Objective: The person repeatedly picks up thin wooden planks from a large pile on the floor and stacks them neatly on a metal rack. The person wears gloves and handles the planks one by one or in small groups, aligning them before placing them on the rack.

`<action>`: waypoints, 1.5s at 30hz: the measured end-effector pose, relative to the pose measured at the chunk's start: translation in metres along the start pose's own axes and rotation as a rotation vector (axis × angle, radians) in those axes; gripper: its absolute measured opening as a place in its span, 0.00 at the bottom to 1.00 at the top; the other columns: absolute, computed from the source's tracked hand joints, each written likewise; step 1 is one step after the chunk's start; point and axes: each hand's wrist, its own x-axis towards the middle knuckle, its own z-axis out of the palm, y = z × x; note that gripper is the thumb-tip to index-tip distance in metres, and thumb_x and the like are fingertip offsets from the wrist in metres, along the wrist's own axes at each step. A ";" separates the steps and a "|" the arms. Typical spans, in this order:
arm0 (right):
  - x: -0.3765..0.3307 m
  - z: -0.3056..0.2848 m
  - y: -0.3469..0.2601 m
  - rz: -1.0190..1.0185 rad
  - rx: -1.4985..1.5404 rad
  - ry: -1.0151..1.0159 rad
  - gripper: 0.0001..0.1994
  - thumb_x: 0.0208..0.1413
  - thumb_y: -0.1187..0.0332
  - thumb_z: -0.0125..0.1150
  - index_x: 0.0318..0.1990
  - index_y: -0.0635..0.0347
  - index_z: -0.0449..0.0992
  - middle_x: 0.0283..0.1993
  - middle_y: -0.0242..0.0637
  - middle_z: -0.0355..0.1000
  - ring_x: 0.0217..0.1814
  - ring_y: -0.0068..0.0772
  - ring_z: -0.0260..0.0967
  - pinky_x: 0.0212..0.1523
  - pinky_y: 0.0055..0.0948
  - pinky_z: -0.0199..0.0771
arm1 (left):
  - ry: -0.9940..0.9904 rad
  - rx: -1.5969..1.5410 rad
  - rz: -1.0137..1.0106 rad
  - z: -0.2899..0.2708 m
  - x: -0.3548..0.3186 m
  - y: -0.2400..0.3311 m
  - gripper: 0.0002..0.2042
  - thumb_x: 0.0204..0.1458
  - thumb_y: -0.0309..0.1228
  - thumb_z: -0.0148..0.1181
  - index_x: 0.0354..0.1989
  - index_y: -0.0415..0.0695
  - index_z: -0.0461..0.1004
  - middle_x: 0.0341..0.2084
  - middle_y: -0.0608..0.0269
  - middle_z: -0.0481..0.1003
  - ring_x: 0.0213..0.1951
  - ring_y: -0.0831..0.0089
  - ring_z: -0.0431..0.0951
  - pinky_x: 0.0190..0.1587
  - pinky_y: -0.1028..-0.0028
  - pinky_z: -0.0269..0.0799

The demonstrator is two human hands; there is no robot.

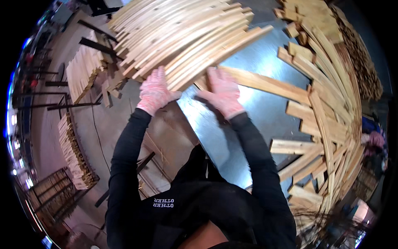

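Note:
A wide row of pale wooden strips [178,37] lies side by side ahead of me on a shiny metal table [265,54]. My left hand [154,92], in a pink and white knit glove, rests against the near ends of the strips with its fingers stretched and thumb out. Gloved the same way, my right hand [224,93] is spread beside the nearest strip, just above the metal surface. Its fingertips are close to the strip's side; whether they touch it I cannot tell. A single wooden board [265,83] runs from behind my right hand toward the right.
A jumbled heap of boards [323,120] covers the table's right side. Stacked strips [85,70] rest on dark metal bars [99,45] at the left, with another stack [74,153] lower down. The table's edge [192,130] runs beneath my arms. A person in purple [375,141] is at the far right.

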 end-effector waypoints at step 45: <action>-0.154 -0.105 0.102 0.508 1.734 0.350 0.30 0.56 0.54 0.67 0.59 0.62 0.63 0.39 0.39 0.70 0.39 0.39 0.75 0.42 0.42 0.83 | 0.189 -0.011 0.571 0.027 -0.089 0.052 0.15 0.65 0.42 0.49 0.45 0.43 0.75 0.34 0.52 0.78 0.36 0.55 0.81 0.37 0.60 0.77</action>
